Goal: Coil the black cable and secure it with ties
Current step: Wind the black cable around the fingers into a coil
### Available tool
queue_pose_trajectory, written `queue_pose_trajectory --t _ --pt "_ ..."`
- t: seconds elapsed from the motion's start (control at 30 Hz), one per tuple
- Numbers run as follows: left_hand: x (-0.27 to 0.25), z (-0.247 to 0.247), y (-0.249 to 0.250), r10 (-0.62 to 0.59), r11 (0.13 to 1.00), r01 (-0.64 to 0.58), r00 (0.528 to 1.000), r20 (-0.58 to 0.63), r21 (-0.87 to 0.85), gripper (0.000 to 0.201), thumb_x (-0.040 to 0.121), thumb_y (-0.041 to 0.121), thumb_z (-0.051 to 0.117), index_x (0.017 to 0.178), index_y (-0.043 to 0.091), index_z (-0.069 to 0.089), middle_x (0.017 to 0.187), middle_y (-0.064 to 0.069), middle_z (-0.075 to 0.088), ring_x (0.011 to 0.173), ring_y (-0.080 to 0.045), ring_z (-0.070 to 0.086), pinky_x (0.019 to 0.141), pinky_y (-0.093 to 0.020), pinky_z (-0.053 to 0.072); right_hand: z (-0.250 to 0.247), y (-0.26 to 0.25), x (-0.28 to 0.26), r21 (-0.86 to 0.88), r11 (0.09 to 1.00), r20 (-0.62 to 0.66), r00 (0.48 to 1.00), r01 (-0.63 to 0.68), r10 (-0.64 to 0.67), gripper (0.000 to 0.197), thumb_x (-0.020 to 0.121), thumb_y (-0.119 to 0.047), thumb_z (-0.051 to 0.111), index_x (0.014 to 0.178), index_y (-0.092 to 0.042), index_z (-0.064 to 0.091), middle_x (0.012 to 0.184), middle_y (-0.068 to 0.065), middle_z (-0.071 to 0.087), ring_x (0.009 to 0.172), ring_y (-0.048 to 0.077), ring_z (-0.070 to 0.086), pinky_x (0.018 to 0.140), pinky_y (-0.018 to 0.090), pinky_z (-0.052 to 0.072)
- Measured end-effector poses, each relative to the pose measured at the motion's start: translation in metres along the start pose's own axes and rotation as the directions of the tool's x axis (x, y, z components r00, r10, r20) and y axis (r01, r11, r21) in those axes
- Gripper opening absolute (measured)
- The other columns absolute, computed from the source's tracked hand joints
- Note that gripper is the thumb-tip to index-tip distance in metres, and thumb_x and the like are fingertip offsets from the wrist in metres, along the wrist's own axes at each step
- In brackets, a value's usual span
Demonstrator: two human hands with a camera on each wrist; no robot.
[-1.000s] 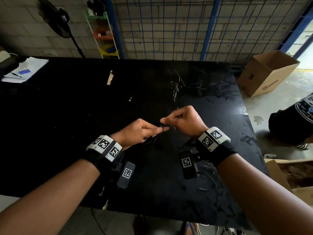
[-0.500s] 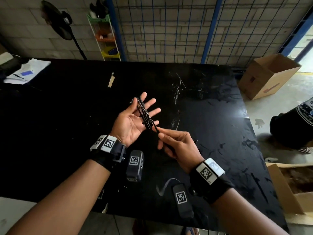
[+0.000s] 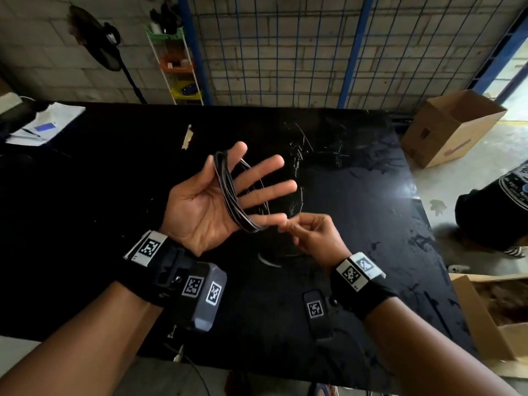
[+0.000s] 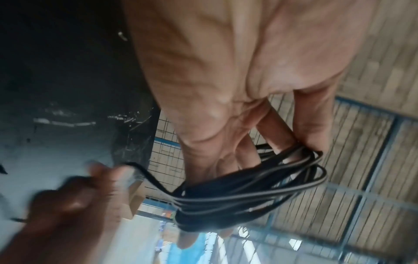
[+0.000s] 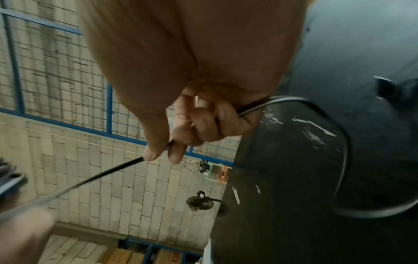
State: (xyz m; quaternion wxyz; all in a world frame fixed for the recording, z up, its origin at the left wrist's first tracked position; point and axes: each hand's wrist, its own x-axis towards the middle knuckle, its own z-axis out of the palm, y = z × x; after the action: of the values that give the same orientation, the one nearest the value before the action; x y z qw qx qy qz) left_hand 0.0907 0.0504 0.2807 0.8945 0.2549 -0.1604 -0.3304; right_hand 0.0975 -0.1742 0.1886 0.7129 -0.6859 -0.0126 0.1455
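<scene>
Holding: the left hand (image 3: 211, 201) is palm-up above the worktop (image 3: 85, 212), fingers straight and spread, with the black cable (image 3: 231, 195) looped in several turns round the four fingers, from forefinger to little finger.
Coil: the turns lie bunched across the base of the fingers; the left wrist view shows them hanging off the fingers (image 4: 278, 132) in a loose bundle (image 4: 248, 192).
Right hand: the right hand (image 3: 314, 235) sits just beside the left little finger, its thumb and forefinger (image 5: 156, 148) pinching the cable's free run (image 5: 108, 171), the other fingers curled.
Loose end: behind the pinch the cable (image 5: 339, 160) curves away in a slack arc over the black worktop (image 5: 294, 232).
Surroundings: papers (image 3: 45, 127) lie at the worktop's far left corner; an open cardboard box (image 3: 451, 124) stands on the floor to the right, by a blue wire-mesh fence (image 3: 285, 47).
</scene>
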Motion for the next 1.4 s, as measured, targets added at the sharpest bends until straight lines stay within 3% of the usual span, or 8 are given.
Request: queue_pose_trajectory --t 0.13,0.27,0.4,0.53,0.67,0.87,1.03,1.4 --pt "-0.012 -0.004 -0.011 -0.147 0.97 0.16 0.986 -0.081 0.185 0.043 0.104 0.032 0.054 0.142 0.01 0.059 0.165 -0.027 0.027 0.152 -0.056 0.018 0.117 -0.078 0.003 -0.011 -0.035 0.016 -0.118 0.988 -0.059 0.992 0.104 -0.112 0.025 0.088 -0.024 0.08 0.069 -0.011 0.068 0.048 -0.013 0.063 0.043 -0.003 0.049 0.047 0.013 0.038" --pt "-0.02 -0.015 -0.023 -0.211 0.883 0.294 0.945 -0.25 0.365 0.054 0.095 0.04 0.068 0.14 0.011 0.063 0.158 -0.022 0.047 0.144 -0.049 0.044 0.118 -0.075 0.02 -0.007 -0.072 0.021 -0.329 0.929 0.023 0.985 0.168 -0.17 0.033 0.083 -0.034 0.085 0.068 -0.008 0.073 0.052 -0.015 0.066 0.052 -0.005 0.06 0.057 0.01 0.045" --pt "-0.017 -0.018 -0.029 -0.193 0.796 0.386 0.892 -0.409 0.466 0.053 0.095 0.04 0.065 0.139 0.011 0.064 0.152 -0.009 0.058 0.138 -0.036 0.057 0.119 -0.068 0.029 0.007 -0.086 0.019 -0.386 0.905 0.078 0.984 0.179 -0.162 0.038 0.085 -0.032 0.084 0.07 0.001 0.074 0.065 -0.006 0.074 0.052 -0.006 0.061 0.055 0.006 0.044" --pt "-0.013 -0.027 -0.03 -0.114 0.762 0.404 0.853 -0.509 0.507 0.048 0.101 0.038 0.054 0.142 0.015 0.062 0.15 -0.004 0.061 0.135 -0.032 0.06 0.118 -0.064 0.033 0.012 -0.09 0.014 -0.375 0.917 0.056 0.991 0.133 -0.121 0.034 0.089 -0.033 0.08 0.065 -0.01 0.077 0.051 -0.007 0.067 0.048 -0.003 0.058 0.052 0.008 0.043" --pt "-0.016 -0.039 -0.027 0.001 0.813 0.326 0.828 -0.56 0.483 0.044 0.1 0.039 0.052 0.138 0.02 0.066 0.151 -0.008 0.059 0.136 -0.034 0.059 0.117 -0.069 0.032 0.011 -0.094 0.001 -0.374 0.911 0.076 0.985 0.174 -0.157 0.033 0.095 -0.025 0.074 0.08 0.004 0.077 0.05 -0.005 0.059 0.036 0.0 0.047 0.043 0.006 0.034" --pt "-0.007 -0.047 -0.015 0.171 0.924 0.07 0.805 -0.568 0.377 0.045 0.103 0.044 0.047 0.142 0.026 0.061 0.155 -0.011 0.055 0.136 -0.036 0.058 0.113 -0.068 0.038 0.028 -0.062 -0.016 -0.146 0.977 0.141 0.981 0.156 -0.136 0.018 0.1 -0.02 0.067 0.104 -0.011 0.083 0.056 0.004 0.064 0.044 0.011 0.042 0.043 0.019 0.032" --pt "0.006 -0.044 0.0 0.303 0.943 -0.171 0.795 -0.525 0.286 0.045 0.105 0.043 0.042 0.143 0.025 0.057 0.156 -0.017 0.052 0.141 -0.045 0.051 0.112 -0.072 0.034 0.043 -0.029 -0.03 0.131 0.991 0.179 0.983 0.023 -0.046 0.021 0.1 -0.012 0.065 0.113 -0.006 0.08 0.057 0.009 0.065 0.044 0.012 0.04 0.042 0.017 0.029" --pt "-0.005 -0.02 0.011 0.157 0.982 -0.122 0.952 -0.263 0.142 0.044 0.103 0.041 0.043 0.138 0.021 0.061 0.163 -0.022 0.039 0.147 -0.05 0.039 0.111 -0.074 0.035 0.011 0.017 -0.011 -0.057 0.997 0.064 0.996 -0.053 0.057 0.027 0.099 -0.024 0.068 0.096 0.0 0.079 0.05 -0.003 0.052 0.04 0.004 0.036 0.043 0.013 0.029"
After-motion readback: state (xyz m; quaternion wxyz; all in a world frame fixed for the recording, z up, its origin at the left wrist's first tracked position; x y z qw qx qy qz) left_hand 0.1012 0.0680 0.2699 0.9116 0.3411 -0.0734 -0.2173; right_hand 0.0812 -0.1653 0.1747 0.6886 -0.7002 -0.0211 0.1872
